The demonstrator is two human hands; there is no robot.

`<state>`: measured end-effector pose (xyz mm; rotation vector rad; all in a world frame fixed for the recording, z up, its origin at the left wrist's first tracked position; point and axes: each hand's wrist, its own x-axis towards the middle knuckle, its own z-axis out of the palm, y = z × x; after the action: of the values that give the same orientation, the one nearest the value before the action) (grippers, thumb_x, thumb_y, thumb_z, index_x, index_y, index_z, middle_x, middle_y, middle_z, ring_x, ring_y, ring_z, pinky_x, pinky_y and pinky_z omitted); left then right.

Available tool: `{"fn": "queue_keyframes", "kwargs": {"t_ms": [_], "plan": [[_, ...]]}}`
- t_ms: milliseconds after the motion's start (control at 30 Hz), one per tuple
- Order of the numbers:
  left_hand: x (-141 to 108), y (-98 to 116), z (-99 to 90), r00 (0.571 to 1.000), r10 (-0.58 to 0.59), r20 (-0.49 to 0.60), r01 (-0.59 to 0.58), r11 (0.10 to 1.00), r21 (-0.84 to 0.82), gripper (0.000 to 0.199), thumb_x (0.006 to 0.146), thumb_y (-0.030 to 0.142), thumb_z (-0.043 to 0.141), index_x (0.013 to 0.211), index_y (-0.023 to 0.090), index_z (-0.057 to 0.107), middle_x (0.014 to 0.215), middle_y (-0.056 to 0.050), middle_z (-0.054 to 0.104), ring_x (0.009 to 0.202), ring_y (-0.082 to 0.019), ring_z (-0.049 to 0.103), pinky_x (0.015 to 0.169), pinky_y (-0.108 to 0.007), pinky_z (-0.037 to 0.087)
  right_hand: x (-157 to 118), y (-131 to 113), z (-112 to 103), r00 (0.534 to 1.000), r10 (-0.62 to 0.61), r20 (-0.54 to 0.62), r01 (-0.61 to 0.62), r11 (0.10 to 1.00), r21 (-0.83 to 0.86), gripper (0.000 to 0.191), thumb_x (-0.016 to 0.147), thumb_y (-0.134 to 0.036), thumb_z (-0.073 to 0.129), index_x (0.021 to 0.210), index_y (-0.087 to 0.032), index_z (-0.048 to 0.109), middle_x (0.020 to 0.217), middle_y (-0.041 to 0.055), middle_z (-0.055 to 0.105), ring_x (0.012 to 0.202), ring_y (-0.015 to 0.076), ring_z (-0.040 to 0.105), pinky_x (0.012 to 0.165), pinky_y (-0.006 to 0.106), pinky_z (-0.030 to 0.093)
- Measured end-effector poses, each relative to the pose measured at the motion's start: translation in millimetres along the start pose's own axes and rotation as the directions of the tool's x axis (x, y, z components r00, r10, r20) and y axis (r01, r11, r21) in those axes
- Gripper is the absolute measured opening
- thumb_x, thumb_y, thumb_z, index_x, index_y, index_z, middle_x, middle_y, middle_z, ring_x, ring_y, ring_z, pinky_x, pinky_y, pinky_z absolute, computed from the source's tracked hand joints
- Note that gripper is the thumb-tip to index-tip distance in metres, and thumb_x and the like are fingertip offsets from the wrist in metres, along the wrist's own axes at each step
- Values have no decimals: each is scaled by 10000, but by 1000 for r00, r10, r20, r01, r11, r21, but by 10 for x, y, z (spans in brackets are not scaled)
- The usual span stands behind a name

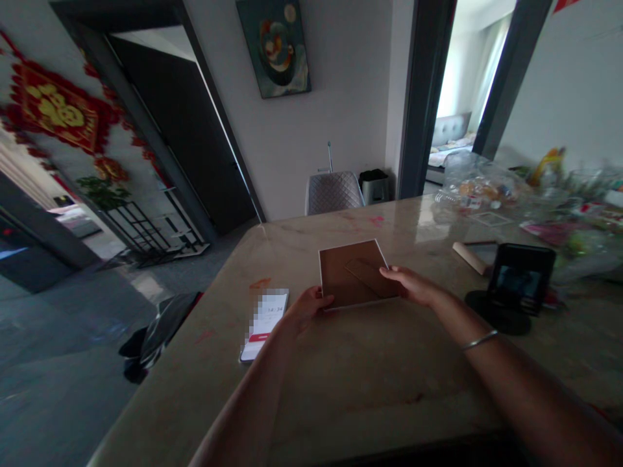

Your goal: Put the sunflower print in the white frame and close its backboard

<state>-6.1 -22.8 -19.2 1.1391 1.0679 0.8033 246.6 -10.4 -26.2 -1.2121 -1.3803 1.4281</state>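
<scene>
Both my hands hold a brown picture frame (357, 275) with a thin white edge, its back with a fold-out stand facing me, over the marble table (360, 363). My left hand (310, 306) grips its lower left corner, thumb on the back. At the right edge my right hand (406, 283) pinches it, with the other fingers hidden behind. A silver bangle circles the right wrist. Left of the frame, a phone (267, 321) with a lit screen lies on the table, close to my left forearm.
A black device on a round stand (520, 282) is right of my right hand, with a flat framed item (479, 253) behind it. Plastic bags and packages (487, 185) crowd the far right. A quilted chair (335, 191) stands beyond the far edge.
</scene>
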Motion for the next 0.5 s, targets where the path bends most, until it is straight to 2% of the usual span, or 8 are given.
{"fn": "queue_keyframes", "kwargs": {"t_ms": [67, 167, 367, 500], "plan": [[12, -6, -44, 999, -7, -44, 7, 1000, -4, 296, 574, 245, 697, 817, 127, 576, 829, -56, 631, 692, -145, 584, 634, -268, 461, -59, -43, 17, 992, 79, 103, -94, 984, 152, 437, 673, -365, 621, 1055, -202, 487, 1139, 99, 542, 1014, 234, 518, 755, 356, 485], [20, -6, -89, 996, -19, -84, 17, 1000, -24, 250, 586, 227, 688, 794, 139, 581, 831, -46, 631, 690, -141, 581, 626, -265, 465, -85, -57, 37, 977, 105, 185, -145, 965, 219, 484, 637, -236, 664, 1075, -210, 458, 1159, 72, 516, 952, 204, 542, 671, 327, 526], [-1, 16, -74, 999, -33, -8, 33, 998, -47, 323, 554, 172, 712, 845, 158, 572, 891, -51, 635, 758, -158, 589, 672, -283, 474, -32, -2, 26, 980, 114, 164, -152, 958, 242, 351, 668, -157, 621, 995, -181, 494, 1078, 65, 554, 843, 155, 580, 672, 281, 528], [-6, 26, -58, 999, 2, -53, -1, 1000, 18, 347, 542, 160, 720, 849, 151, 559, 880, -56, 639, 760, -156, 590, 685, -285, 476, -38, 9, 21, 978, 104, 179, -138, 971, 194, 403, 656, -186, 632, 1029, -190, 479, 1053, 70, 574, 814, 161, 590, 659, 294, 523]]}}
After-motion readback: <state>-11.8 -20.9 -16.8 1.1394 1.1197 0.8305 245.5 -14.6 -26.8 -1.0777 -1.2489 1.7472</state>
